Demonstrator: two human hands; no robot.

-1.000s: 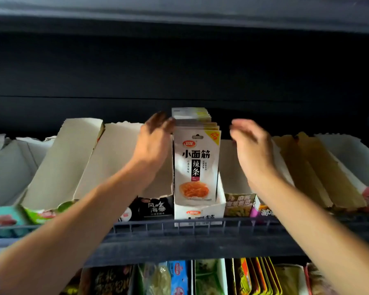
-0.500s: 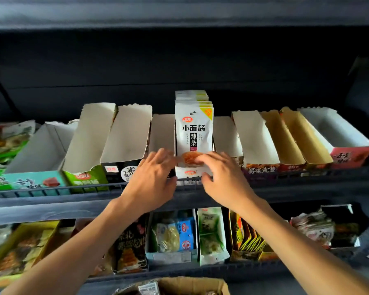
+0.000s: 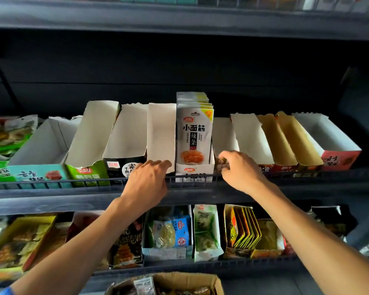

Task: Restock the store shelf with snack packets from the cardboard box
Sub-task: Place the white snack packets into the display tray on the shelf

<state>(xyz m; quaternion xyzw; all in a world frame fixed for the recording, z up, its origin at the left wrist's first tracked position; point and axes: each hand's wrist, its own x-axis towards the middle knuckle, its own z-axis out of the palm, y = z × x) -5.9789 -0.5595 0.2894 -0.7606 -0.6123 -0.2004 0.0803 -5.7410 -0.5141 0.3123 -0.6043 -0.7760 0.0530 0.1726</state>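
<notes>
My left hand (image 3: 146, 180) rests its curled fingers over the front lip of an empty white paperboard display tray (image 3: 161, 133), the grip hooked on that edge, just left of the filled tray. My right hand (image 3: 241, 171) pinches the front of the next tray to the right, a small brown-fronted paperboard tray (image 3: 222, 165), with thumb and fingers narrow around its edge. Between my two hands stands the white display tray (image 3: 193, 170) packed with upright white snack packets with black lettering and an orange food picture (image 3: 194, 135), stacked one behind another and rising above the tray walls. All of these sit in a row on the dark metal store shelf with a wire front rail (image 3: 51, 184), among more open trays, white and tan inside, to both sides. The lower shelf (image 3: 200, 266) carries mixed coloured snack bags in their own trays. At the bottom edge of the view, below my forearms, is the open brown cardboard box (image 3: 188, 278) with packets inside, well apart from both hands.
</notes>
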